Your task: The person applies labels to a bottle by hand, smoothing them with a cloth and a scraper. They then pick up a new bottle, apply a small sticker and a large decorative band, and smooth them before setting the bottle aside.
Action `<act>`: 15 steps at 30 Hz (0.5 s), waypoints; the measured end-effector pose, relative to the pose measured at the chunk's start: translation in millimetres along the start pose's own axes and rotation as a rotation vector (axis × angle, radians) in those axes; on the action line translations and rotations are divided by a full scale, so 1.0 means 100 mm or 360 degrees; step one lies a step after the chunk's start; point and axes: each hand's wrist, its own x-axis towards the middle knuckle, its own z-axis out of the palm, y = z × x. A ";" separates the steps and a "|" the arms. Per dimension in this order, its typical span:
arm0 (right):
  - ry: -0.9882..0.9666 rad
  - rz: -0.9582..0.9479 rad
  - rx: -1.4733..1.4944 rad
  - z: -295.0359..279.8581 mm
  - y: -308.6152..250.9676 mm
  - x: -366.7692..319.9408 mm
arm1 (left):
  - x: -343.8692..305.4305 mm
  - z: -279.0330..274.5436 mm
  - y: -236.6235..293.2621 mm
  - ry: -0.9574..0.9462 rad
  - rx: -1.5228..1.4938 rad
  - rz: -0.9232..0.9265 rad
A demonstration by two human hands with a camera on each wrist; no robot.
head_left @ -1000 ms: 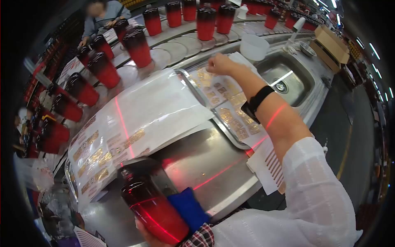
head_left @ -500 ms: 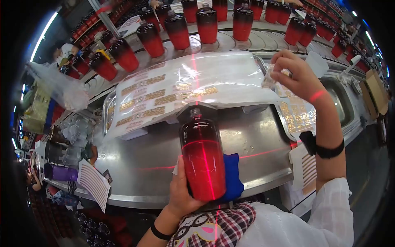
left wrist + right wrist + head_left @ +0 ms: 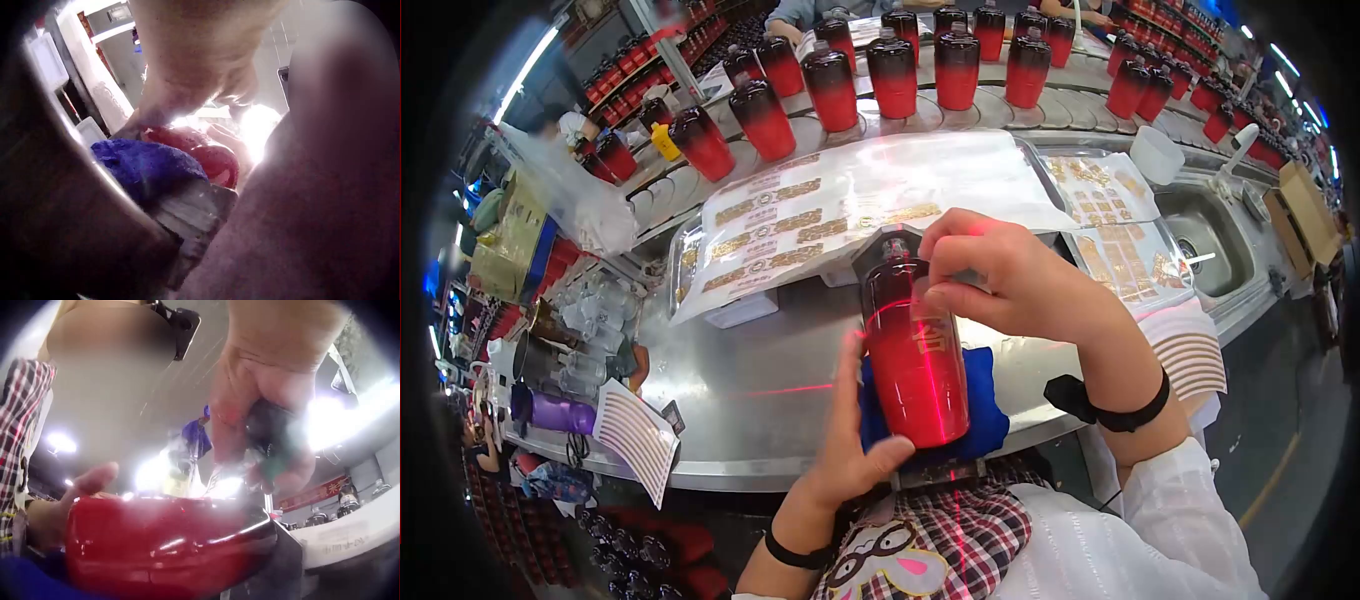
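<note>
A glossy bottle, black at the neck and red below, lies tilted on a blue cloth at the front of the steel table. My left hand rests along its left side, fingers straight and thumb near the base. At the bottle's upper right, my right hand pinches a clear decal film with gold characters, which overlaps the bottle's front. In the right wrist view the red side of the bottle lies below the right hand's curled fingers. The left wrist view shows the blue cloth beside the bottle.
A large decal sheet with gold print lies behind the bottle. More decals lie in a tray at right, near a sink and a white tub. Several red-black bottles stand on the conveyor. A purple cup is at left.
My right hand has come from the decal tray at right to the bottle, carrying the film. My left hand has loosened from gripping the bottle, which now lies on the cloth.
</note>
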 end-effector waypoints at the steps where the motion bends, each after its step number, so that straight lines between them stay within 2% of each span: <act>1: -0.0033 0.0052 0.0067 -0.02 -0.07 0.01 | 0.04 0.04 -0.01 0.0117 -0.0271 -0.0065; 2: -0.0066 0.0104 0.0133 -0.09 -0.19 0.02 | 0.09 0.05 -0.02 0.0233 -0.0543 -0.0129; 5: -0.0109 0.0163 0.0206 -0.13 -0.29 0.09 | 0.24 0.01 -0.03 0.0241 -0.0656 -0.0143; 6: -0.0113 0.0169 0.0207 -0.13 -0.30 0.11 | 0.27 0.04 -0.04 0.0319 -0.0673 -0.0178; 12: -0.0003 0.0174 0.0088 0.19 0.06 0.08 | 0.35 0.11 -0.03 0.0340 -0.0696 -0.0301; 15: 0.0058 0.0176 0.0087 0.24 0.10 0.09 | 0.39 0.14 -0.04 0.0329 -0.0526 -0.0334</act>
